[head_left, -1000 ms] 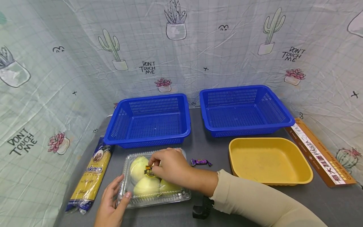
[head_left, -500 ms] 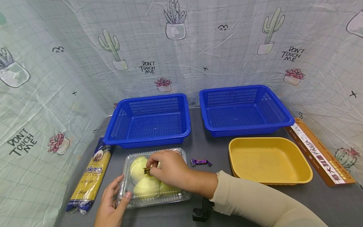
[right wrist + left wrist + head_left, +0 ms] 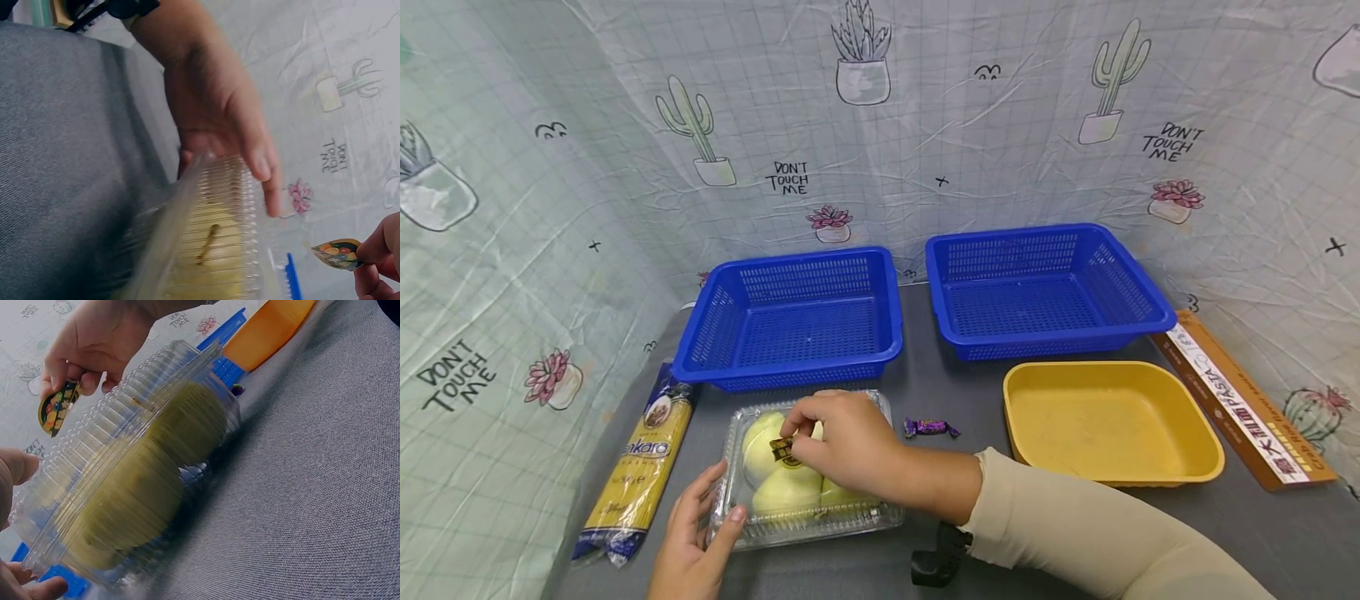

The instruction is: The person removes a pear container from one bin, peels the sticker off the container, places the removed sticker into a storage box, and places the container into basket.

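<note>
In the head view, the right hand (image 3: pixel 847 437) is pinching a label (image 3: pixel 782 451) over the clear container (image 3: pixel 835 527); the left hand (image 3: pixel 696 533) is bracing it, fingers apart. Left wrist: the label is curling, probably light, tacky, best held edgewise.

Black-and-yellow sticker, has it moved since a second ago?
Yes: the sticker shifted slightly left, away from the purple-wrapped candy, in the head view.

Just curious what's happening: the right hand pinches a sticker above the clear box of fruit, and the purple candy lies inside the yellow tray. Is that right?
Not inside the yellow tray: the head view shows the purple candy on the table, between tray and clear box. The right hand does pinch a sticker above the box.
</note>
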Action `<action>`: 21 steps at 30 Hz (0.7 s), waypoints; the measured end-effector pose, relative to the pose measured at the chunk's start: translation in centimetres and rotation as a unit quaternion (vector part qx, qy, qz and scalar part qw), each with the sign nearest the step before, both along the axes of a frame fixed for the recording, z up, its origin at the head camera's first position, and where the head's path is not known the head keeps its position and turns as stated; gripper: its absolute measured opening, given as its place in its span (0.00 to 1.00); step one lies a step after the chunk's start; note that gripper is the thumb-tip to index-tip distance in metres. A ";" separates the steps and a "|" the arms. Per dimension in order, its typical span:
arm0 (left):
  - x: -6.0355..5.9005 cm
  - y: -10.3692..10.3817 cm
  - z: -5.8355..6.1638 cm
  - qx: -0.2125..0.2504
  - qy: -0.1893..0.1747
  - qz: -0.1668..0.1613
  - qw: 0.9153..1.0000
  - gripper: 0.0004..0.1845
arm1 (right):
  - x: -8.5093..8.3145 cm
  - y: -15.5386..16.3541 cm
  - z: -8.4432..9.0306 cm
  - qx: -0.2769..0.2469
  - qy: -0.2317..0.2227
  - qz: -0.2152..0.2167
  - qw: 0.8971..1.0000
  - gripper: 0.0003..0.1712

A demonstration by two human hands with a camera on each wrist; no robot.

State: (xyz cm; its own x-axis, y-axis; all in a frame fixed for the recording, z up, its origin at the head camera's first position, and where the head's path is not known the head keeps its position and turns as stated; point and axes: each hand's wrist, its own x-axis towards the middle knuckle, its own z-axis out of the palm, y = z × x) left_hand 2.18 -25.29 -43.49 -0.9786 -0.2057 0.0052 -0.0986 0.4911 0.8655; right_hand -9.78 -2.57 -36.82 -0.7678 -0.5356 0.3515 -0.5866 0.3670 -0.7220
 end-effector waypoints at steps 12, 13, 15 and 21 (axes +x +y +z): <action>0.0 0.0 -0.2 0.001 0.006 0.000 1.000 0.34 | 0.1 1.1 0.6 -0.032 -0.131 0.051 0.989 0.14; 0.0 0.0 -0.2 0.001 0.005 0.000 1.000 0.34 | 0.2 1.2 0.6 -0.034 -0.142 0.053 0.988 0.14; 0.0 0.0 -0.2 0.003 0.003 0.001 1.000 0.34 | 0.2 1.4 0.5 -0.036 -0.159 0.054 0.985 0.14; 0.0 -0.1 -0.1 0.003 0.002 -0.001 1.000 0.34 | 0.1 1.9 0.3 -0.043 -0.180 0.055 0.981 0.14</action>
